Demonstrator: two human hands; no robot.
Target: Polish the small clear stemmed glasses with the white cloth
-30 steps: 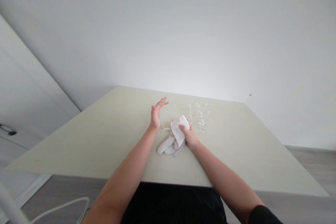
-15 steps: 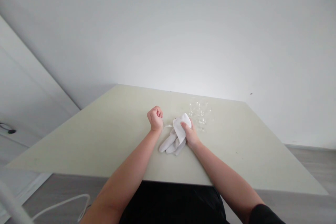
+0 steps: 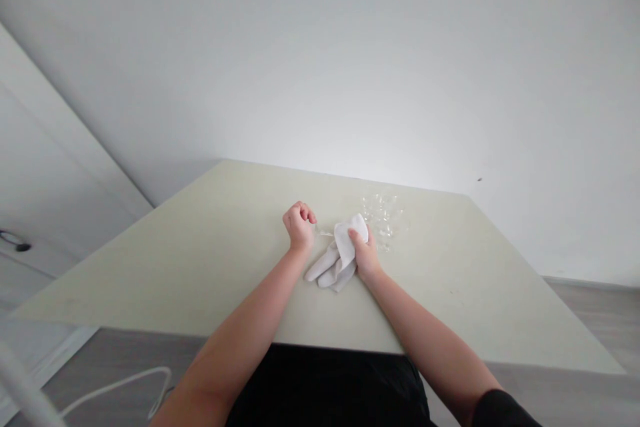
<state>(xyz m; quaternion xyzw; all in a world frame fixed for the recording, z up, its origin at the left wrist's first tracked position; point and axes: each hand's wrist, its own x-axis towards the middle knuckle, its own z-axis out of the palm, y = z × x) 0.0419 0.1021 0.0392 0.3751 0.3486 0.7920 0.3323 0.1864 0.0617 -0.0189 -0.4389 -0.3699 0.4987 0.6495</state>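
Observation:
My right hand (image 3: 365, 255) is closed on a white cloth (image 3: 337, 255) whose loose end trails onto the pale table (image 3: 200, 267). The cloth is wrapped over one end of a clear glass, and only a thin transparent piece (image 3: 323, 232) shows between my hands. My left hand (image 3: 299, 225) is a fist at that piece's left end, apparently holding it, though the grip is hard to make out.
Several clear stemmed glasses (image 3: 385, 217) stand just beyond my right hand. A white wall rises behind the table. At the far left is a white cabinet with a dark handle (image 3: 15, 241). A white cable (image 3: 115, 390) lies on the grey floor.
My left hand was open with fingers spread one second ago; it has closed into a fist beside the cloth. The cloth and my right hand shifted slightly right and away.

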